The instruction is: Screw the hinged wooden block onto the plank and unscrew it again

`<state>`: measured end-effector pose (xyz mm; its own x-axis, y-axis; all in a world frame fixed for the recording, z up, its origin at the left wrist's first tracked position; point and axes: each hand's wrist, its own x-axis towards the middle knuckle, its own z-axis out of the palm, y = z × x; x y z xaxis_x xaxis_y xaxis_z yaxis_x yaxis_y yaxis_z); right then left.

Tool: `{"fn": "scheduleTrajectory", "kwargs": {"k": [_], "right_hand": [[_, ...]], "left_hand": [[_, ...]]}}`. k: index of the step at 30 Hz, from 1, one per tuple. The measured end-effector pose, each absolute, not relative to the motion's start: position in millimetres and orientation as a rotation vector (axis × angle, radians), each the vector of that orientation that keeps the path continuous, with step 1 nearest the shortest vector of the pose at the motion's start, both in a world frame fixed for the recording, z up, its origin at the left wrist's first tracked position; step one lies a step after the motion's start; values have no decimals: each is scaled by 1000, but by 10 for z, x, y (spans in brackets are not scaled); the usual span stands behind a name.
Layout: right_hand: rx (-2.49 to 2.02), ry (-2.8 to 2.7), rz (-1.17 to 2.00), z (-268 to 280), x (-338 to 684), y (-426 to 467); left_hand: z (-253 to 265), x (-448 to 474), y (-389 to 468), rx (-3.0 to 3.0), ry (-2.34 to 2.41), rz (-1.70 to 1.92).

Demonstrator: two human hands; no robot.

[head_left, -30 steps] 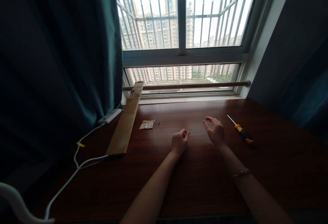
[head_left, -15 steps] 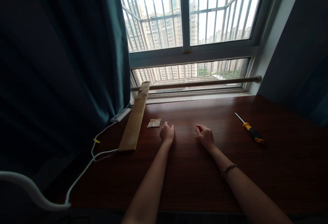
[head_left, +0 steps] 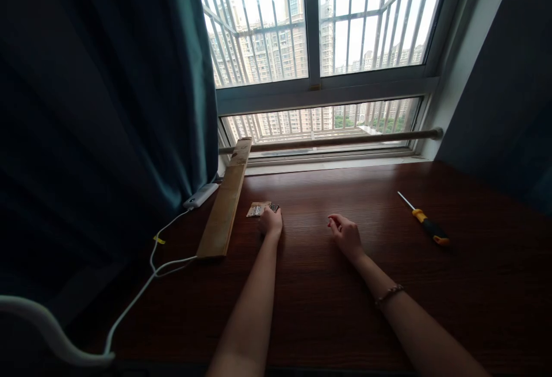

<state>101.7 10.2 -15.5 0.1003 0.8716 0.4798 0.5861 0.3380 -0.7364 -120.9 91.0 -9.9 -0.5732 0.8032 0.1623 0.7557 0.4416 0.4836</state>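
Observation:
My left hand (head_left: 271, 223) rests by a small tan plate (head_left: 252, 210) with shiny metal pieces on it. Its fingers are curled, and their tips are hidden beside small dark parts (head_left: 275, 208) at the plate's right edge. Whether they grip one of these does not show. Off to the right, my right hand (head_left: 346, 235) is just above or on the brown table (head_left: 310, 302), thumb and forefinger pinched together. Anything between those fingertips is too small to name. A bracelet (head_left: 390, 293) circles the right wrist.
A screwdriver (head_left: 425, 219) with a yellow and black handle lies at the right. Left of the plate, a long wooden board (head_left: 224, 210) leans on the window rail (head_left: 336, 142). Beyond it are a white power strip (head_left: 201, 195), white cables (head_left: 133, 306) and a blue curtain (head_left: 181, 107).
My left hand has moved slightly left, closer over the plate and the dark parts. My right hand stays pinched in nearly the same place. The view has shifted a little.

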Motion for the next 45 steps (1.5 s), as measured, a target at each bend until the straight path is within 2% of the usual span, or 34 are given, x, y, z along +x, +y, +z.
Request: {"fn": "scheduleTrajectory", "kwargs": {"k": [9,22,32,35,39,42,45], "right_hand": [[-1334,-1574,391,-149,1019,103],[-1339,-1569,422,-126,1012,120],[-1321,-1515,475,-138,1037,137],[-1281,-1382,592,-121,1054,163],[-1112,-1114,998,-122,1034,202],[-934,-905,1280,-122,992,199],[-828,-745,1390,-92,964,163]], "left_hand": [[-65,-1189,973,1536,2643,685],[-58,-1258,1081,1569,2456,740],[-14,-1238,1028,1532,2203,1009],[70,-1079,971,1461,2031,1127],[133,-580,744,1350,1741,1206],[102,-206,517,955,1107,1177],[41,-30,362,799,818,1119]]}}
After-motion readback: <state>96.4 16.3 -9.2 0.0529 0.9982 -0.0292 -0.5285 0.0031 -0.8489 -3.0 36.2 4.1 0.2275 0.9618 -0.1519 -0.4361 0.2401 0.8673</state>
